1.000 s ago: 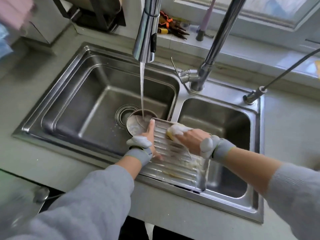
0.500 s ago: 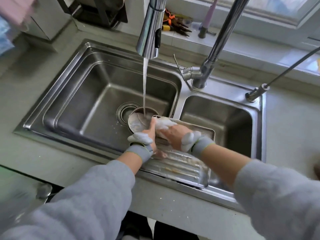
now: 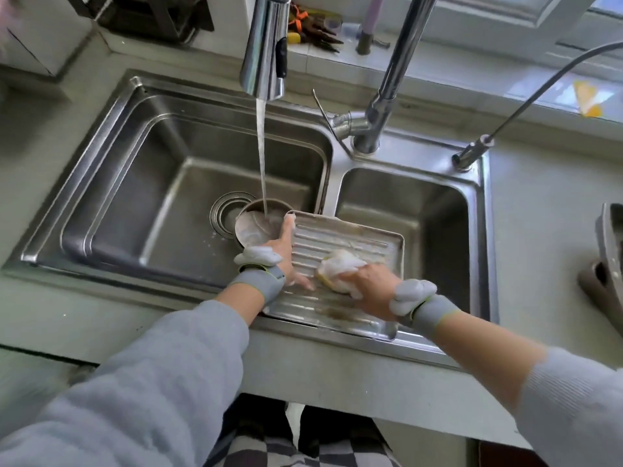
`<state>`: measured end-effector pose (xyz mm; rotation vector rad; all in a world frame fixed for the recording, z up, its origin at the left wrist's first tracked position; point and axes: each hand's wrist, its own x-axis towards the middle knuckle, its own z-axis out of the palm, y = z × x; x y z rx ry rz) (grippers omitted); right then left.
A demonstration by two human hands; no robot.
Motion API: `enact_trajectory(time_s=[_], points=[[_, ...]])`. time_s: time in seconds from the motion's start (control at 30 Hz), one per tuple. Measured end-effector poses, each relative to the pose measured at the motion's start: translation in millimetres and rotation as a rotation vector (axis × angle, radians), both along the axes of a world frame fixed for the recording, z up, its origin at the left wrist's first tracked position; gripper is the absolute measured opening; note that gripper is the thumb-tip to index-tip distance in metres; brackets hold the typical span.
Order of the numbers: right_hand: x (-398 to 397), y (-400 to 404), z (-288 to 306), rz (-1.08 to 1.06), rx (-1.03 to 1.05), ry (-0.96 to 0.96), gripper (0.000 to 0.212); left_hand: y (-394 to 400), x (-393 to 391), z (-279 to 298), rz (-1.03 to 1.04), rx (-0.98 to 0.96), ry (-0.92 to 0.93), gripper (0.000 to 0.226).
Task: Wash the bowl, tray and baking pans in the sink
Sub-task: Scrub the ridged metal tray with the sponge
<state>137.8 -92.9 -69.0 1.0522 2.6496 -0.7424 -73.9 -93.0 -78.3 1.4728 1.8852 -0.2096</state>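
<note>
A ribbed steel tray [image 3: 347, 241] lies tilted across the divider of the double sink [image 3: 111, 156], its near edge on the sink's front rim. My left hand [image 3: 286, 254] grips the tray's left edge, the index finger stretched along the rim and the thumb on the ribbed surface. A soapy yellow sponge [image 3: 337, 267] is pressed on the tray's middle by my right hand [image 3: 371, 288], which holds it. A round steel bowl [image 3: 256, 225] sits in the left basin just beyond the tray, and water from the faucet [image 3: 266, 48] runs into it.
The drain [image 3: 226, 210] lies left of the bowl. A thin second tap [image 3: 472, 153] stands at the sink's back right corner. Dark metal ware [image 3: 606, 257] sits on the counter at the right edge. Tools and a brush lie on the windowsill [image 3: 317, 32].
My right hand has slid the sponge from the tray's far left corner down toward its middle. My left hand keeps its hold on the left edge.
</note>
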Motion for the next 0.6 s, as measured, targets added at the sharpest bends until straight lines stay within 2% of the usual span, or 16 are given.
enact_trajectory(time_s=[0.1, 0.17, 0.23, 0.27, 0.37, 0.4, 0.43, 0.5, 0.57, 0.6], points=[[18, -27, 7, 0.020, -0.156, -0.063, 0.040, -11, -6, 7, -0.046, -0.034, -0.083, 0.153], [9, -11, 16, -0.038, -0.085, -0.095, 0.040, -14, -10, 11, -0.063, -0.037, -0.093, 0.155], [-5, -6, 13, -0.244, -0.002, -0.039, 0.051, -13, -11, 13, -0.083, -0.053, -0.045, 0.158], [-12, -14, 10, -0.264, 0.010, -0.001, 0.053, -12, -9, 14, -0.089, -0.069, -0.018, 0.158], [-5, -57, 21, -0.019, -0.095, 0.085, 0.056, -8, -8, 13, -0.144, -0.095, 0.016, 0.163], [5, -58, 31, 0.015, -0.137, 0.050, 0.052, -8, -8, 10, -0.155, -0.088, 0.019, 0.164], [17, -53, 42, -0.015, -0.161, -0.064, 0.046, -8, -9, 7, -0.168, -0.083, 0.025, 0.162], [32, -30, 46, -0.105, -0.116, -0.153, 0.039, -7, -11, 8, -0.184, -0.097, 0.035, 0.158], [21, -30, 45, -0.156, -0.054, 0.001, 0.041, -9, -9, 19, -0.213, -0.105, 0.072, 0.158], [10, -37, 42, -0.112, -0.053, 0.087, 0.042, -8, -9, 20, -0.225, -0.100, 0.089, 0.159]])
